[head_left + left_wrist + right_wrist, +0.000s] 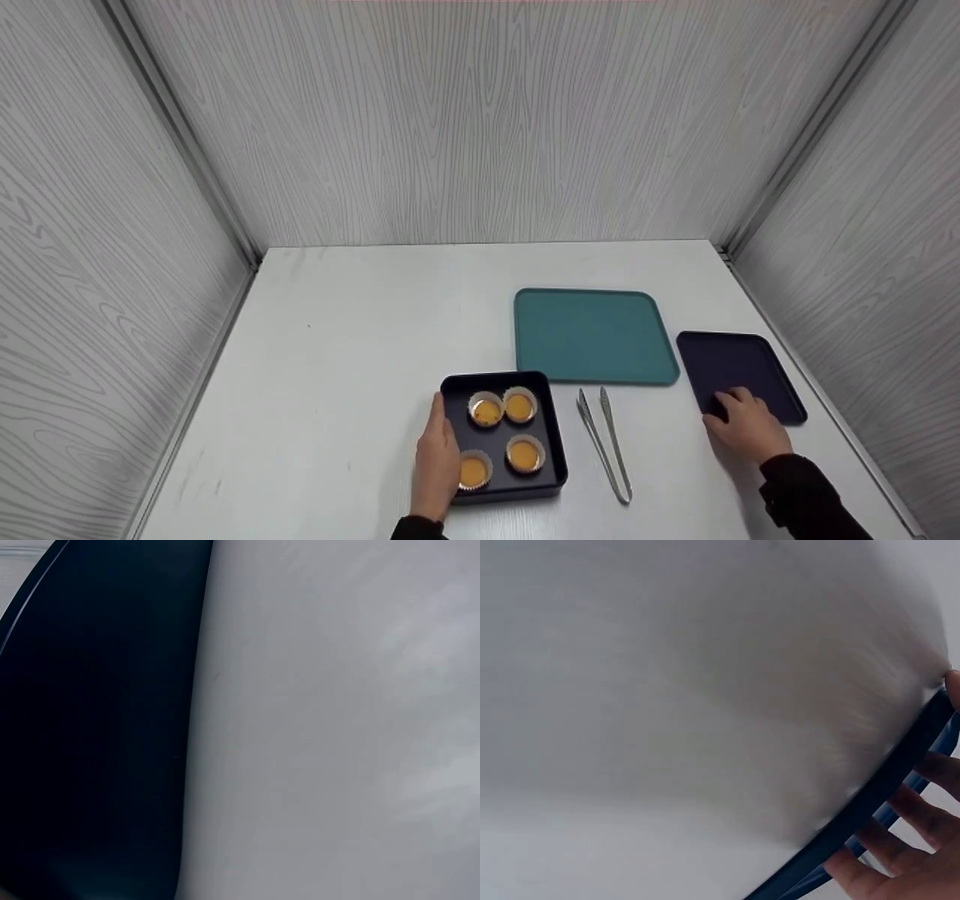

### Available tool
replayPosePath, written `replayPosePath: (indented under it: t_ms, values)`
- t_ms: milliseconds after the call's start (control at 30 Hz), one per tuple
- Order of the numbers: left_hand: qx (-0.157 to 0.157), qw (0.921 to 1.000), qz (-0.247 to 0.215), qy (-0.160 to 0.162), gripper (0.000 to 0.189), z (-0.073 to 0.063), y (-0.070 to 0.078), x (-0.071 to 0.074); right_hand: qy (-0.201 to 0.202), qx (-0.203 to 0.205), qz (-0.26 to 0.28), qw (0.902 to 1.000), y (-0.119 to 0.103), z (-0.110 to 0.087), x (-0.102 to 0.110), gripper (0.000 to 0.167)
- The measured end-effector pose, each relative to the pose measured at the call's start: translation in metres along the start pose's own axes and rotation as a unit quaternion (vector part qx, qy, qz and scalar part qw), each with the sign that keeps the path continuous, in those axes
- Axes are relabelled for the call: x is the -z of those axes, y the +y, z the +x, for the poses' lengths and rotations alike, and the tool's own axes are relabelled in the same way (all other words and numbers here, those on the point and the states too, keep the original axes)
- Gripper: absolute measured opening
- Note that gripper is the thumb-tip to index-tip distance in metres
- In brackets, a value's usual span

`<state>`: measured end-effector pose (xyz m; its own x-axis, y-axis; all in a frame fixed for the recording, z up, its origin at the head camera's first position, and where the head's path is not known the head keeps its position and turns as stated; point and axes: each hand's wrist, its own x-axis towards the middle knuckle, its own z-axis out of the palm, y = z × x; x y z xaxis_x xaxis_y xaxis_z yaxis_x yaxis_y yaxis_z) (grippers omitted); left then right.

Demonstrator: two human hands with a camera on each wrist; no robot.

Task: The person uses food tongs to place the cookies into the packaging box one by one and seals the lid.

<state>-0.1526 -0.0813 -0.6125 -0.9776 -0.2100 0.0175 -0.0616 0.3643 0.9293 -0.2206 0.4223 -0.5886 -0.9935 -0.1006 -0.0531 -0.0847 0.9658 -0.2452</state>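
A deep, dark square baking pan (pixel 499 436) stands near the front of the table. In it are several small paper cups (pixel 525 454) with yellow filling, perhaps tarts. My left hand (pixel 436 465) lies along the pan's left side with its fingers straight, touching the wall. The left wrist view shows mostly the pan's dark outer wall (pixel 97 727); the left fingers are hidden there. At the far right, my right hand (pixel 750 431) pinches the near left rim of a shallow dark tray (pixel 727 360). In the right wrist view, fingers (pixel 911 821) reach over the tray's rim (pixel 870 799), thumb on its outer side.
A teal tray (pixel 592 337) lies behind the pan, left of the dark tray. Metal tongs (pixel 611 450) lie spread on the white table (pixel 322 390) right of the pan. Grey wood-grain walls (pixel 480 120) close off the back and both sides.
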Motion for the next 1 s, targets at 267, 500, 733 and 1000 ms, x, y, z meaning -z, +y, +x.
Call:
replayPosePath:
  t_ms: [267,500,733,1000]
  values:
    - [-0.001,1.0000,-0.004,0.002,0.052,0.000,0.001,0.001,0.055,0.069,-0.017,0.9960,-0.005,-0.002,-0.002,0.018]
    - [-0.014,0.9998,-0.013,0.008,0.051,0.000,-0.001,-0.001,0.072,0.113,-0.055,0.9895,-0.007,0.000,-0.005,0.014]
    - [-0.013,0.9998,-0.010,0.007,0.051,0.000,-0.001,-0.002,0.152,0.158,-0.099,0.9706,-0.010,0.001,-0.002,0.025]
    - [-0.008,0.9999,-0.007,0.002,0.051,0.001,0.000,-0.001,0.284,0.201,-0.101,0.9319,-0.013,0.012,0.011,0.034]
